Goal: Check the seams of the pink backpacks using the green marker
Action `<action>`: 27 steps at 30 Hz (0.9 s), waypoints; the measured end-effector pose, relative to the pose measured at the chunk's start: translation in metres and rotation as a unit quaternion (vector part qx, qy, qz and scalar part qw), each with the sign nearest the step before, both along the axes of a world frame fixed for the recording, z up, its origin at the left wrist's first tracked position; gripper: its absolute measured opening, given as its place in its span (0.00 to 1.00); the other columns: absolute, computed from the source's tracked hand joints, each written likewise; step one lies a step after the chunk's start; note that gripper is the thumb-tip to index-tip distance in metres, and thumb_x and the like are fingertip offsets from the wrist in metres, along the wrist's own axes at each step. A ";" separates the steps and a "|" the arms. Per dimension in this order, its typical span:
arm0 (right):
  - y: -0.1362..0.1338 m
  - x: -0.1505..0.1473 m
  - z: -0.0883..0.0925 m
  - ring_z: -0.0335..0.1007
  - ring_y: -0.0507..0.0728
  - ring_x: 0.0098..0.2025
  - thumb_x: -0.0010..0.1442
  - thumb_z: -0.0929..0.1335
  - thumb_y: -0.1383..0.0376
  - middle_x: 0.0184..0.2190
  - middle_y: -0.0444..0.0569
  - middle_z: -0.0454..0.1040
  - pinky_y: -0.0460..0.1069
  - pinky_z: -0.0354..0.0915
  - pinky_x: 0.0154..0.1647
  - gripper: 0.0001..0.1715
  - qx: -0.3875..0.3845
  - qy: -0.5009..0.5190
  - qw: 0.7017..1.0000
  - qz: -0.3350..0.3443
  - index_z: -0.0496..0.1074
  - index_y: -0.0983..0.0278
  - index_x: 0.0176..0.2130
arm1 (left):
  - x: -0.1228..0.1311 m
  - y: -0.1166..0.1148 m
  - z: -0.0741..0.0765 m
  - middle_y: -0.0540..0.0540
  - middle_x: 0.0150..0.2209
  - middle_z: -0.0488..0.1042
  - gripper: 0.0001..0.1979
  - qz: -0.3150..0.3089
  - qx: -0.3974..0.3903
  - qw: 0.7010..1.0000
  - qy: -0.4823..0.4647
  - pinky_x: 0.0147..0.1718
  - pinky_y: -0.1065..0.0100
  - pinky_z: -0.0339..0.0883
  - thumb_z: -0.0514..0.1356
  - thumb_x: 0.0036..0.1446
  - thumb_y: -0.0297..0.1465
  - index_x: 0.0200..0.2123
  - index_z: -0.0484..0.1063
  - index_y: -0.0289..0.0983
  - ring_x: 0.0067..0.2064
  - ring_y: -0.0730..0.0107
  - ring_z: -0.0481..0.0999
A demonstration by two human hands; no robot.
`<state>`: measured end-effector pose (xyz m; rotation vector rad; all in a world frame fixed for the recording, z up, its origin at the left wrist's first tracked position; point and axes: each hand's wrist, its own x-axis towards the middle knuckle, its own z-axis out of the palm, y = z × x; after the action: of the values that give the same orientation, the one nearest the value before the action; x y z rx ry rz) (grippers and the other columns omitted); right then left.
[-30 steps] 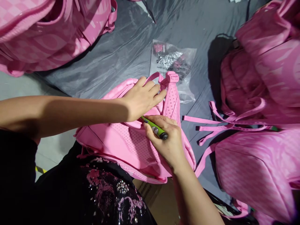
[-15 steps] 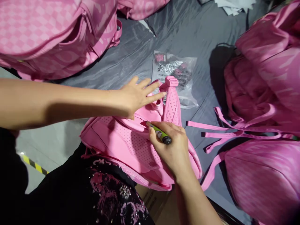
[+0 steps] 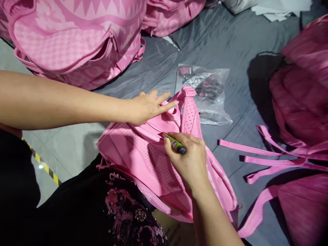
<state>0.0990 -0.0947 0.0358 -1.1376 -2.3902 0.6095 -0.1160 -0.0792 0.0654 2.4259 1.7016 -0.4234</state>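
A pink backpack (image 3: 143, 160) lies on my lap with its mesh back panel facing up. My left hand (image 3: 146, 107) reaches across from the left, fingers stretched out flat, resting on the bag's top edge near the pink carry handle (image 3: 188, 92). My right hand (image 3: 189, 157) is closed around a green pen-shaped tool with a black end (image 3: 178, 146). The tool's tip points at the seam just below the shoulder straps.
More pink backpacks lie at the top left (image 3: 77, 41), top centre (image 3: 169, 17) and right (image 3: 302, 102) on a grey plastic sheet (image 3: 225, 44). A clear plastic bag of small items (image 3: 205, 89) sits behind the handle. Loose pink straps (image 3: 269, 153) trail right. Yellow-black tape (image 3: 46, 169) marks the floor.
My left hand has lifted from a flat press to a lighter touch with fingers stretched out. The view has shifted, so everything sits lower and further right. My right hand keeps its hold on the tool.
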 end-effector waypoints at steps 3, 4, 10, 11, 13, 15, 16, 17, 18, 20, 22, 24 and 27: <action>-0.001 0.001 0.001 0.78 0.63 0.38 0.61 0.68 0.61 0.35 0.50 0.82 0.59 0.67 0.44 0.11 -0.002 0.005 1.000 0.000 0.79 0.62 0.40 | -0.006 0.002 0.004 0.37 0.75 0.35 0.49 -0.012 -0.010 1.000 -0.008 0.50 0.48 0.69 0.56 0.57 0.25 0.74 0.31 0.47 0.65 0.38 0.57; -0.001 0.002 0.002 0.78 0.63 0.38 0.61 0.68 0.61 0.35 0.50 0.82 0.59 0.67 0.45 0.11 -0.004 0.007 1.000 0.000 0.79 0.62 0.40 | -0.008 0.002 0.004 0.38 0.75 0.33 0.50 -0.012 -0.017 1.000 -0.012 0.50 0.49 0.69 0.57 0.56 0.25 0.73 0.31 0.49 0.65 0.39 0.57; -0.004 0.006 0.004 0.78 0.63 0.38 0.62 0.68 0.60 0.35 0.50 0.82 0.59 0.67 0.43 0.12 -0.005 0.016 1.000 0.002 0.79 0.62 0.41 | -0.019 -0.008 0.004 0.38 0.74 0.18 0.60 0.094 -0.023 0.994 -0.052 0.50 0.59 0.68 0.62 0.51 0.24 0.71 0.20 0.54 0.69 0.43 0.55; -0.004 0.005 0.004 0.78 0.63 0.38 0.62 0.68 0.61 0.36 0.50 0.82 0.60 0.67 0.43 0.12 -0.004 0.012 1.000 0.004 0.79 0.62 0.41 | -0.020 -0.008 0.004 0.36 0.74 0.18 0.61 0.114 -0.036 0.991 -0.055 0.49 0.60 0.69 0.62 0.51 0.24 0.70 0.18 0.54 0.68 0.44 0.58; -0.003 0.002 0.005 0.78 0.63 0.39 0.62 0.68 0.61 0.35 0.50 0.82 0.60 0.67 0.44 0.11 -0.006 0.011 1.000 0.002 0.79 0.62 0.41 | -0.019 -0.007 0.008 0.32 0.74 0.22 0.60 0.131 -0.073 0.987 -0.052 0.48 0.61 0.69 0.62 0.52 0.22 0.71 0.18 0.53 0.65 0.46 0.65; -0.001 -0.005 0.004 0.78 0.63 0.39 0.62 0.68 0.61 0.36 0.50 0.82 0.60 0.68 0.44 0.11 -0.028 0.034 0.999 0.005 0.79 0.62 0.41 | -0.017 -0.004 0.010 0.31 0.74 0.27 0.60 0.127 -0.097 0.986 -0.043 0.49 0.61 0.69 0.62 0.52 0.21 0.71 0.20 0.52 0.62 0.48 0.68; 0.000 -0.010 0.003 0.78 0.62 0.39 0.62 0.69 0.61 0.37 0.50 0.82 0.60 0.69 0.45 0.11 -0.045 0.053 0.998 0.011 0.79 0.62 0.42 | -0.017 -0.002 0.011 0.30 0.74 0.28 0.60 0.123 -0.100 0.987 -0.040 0.50 0.60 0.69 0.62 0.52 0.20 0.71 0.21 0.52 0.62 0.48 0.69; 0.000 -0.016 0.001 0.79 0.62 0.40 0.62 0.69 0.61 0.38 0.50 0.82 0.60 0.69 0.46 0.12 -0.066 0.072 0.995 0.021 0.79 0.61 0.43 | -0.017 -0.001 0.011 0.30 0.74 0.29 0.60 0.120 -0.099 0.987 -0.038 0.51 0.60 0.69 0.62 0.51 0.20 0.72 0.22 0.51 0.62 0.48 0.69; 0.000 -0.023 -0.001 0.78 0.61 0.41 0.62 0.69 0.61 0.40 0.51 0.82 0.59 0.70 0.47 0.12 -0.086 0.089 0.992 0.030 0.79 0.61 0.44 | -0.017 0.000 0.010 0.30 0.74 0.29 0.60 0.117 -0.095 0.988 -0.040 0.51 0.59 0.69 0.62 0.51 0.19 0.72 0.22 0.50 0.62 0.47 0.69; -0.001 -0.037 -0.006 0.78 0.60 0.43 0.62 0.69 0.61 0.41 0.51 0.82 0.59 0.70 0.49 0.13 -0.115 0.112 0.986 0.040 0.79 0.61 0.45 | -0.020 0.000 0.007 0.30 0.74 0.30 0.59 0.111 -0.086 0.989 -0.053 0.51 0.59 0.69 0.62 0.52 0.19 0.72 0.23 0.50 0.62 0.46 0.69; -0.003 -0.048 -0.011 0.78 0.60 0.43 0.62 0.69 0.62 0.40 0.50 0.82 0.59 0.70 0.49 0.12 -0.119 0.128 0.984 0.035 0.79 0.61 0.44 | -0.022 0.000 0.003 0.30 0.74 0.30 0.59 0.105 -0.082 0.989 -0.068 0.51 0.58 0.69 0.62 0.52 0.20 0.72 0.23 0.50 0.62 0.45 0.69; -0.005 -0.054 -0.014 0.78 0.61 0.43 0.62 0.69 0.61 0.40 0.50 0.82 0.59 0.69 0.49 0.12 -0.104 0.137 0.985 0.024 0.79 0.61 0.44 | -0.023 0.001 0.002 0.29 0.74 0.30 0.61 0.105 -0.087 0.988 -0.072 0.50 0.57 0.70 0.64 0.51 0.20 0.72 0.23 0.50 0.61 0.43 0.69; -0.008 -0.056 -0.015 0.78 0.61 0.43 0.62 0.69 0.60 0.40 0.50 0.82 0.60 0.68 0.49 0.12 -0.086 0.126 0.988 0.005 0.79 0.60 0.44 | -0.022 0.002 0.006 0.30 0.74 0.28 0.65 0.112 -0.114 0.985 -0.060 0.49 0.57 0.70 0.65 0.46 0.17 0.72 0.21 0.51 0.62 0.41 0.67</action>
<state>0.0434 -0.1023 0.0210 -1.0486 -2.1619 0.9207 -0.1382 -0.0768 0.0717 2.0330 1.7435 -0.4072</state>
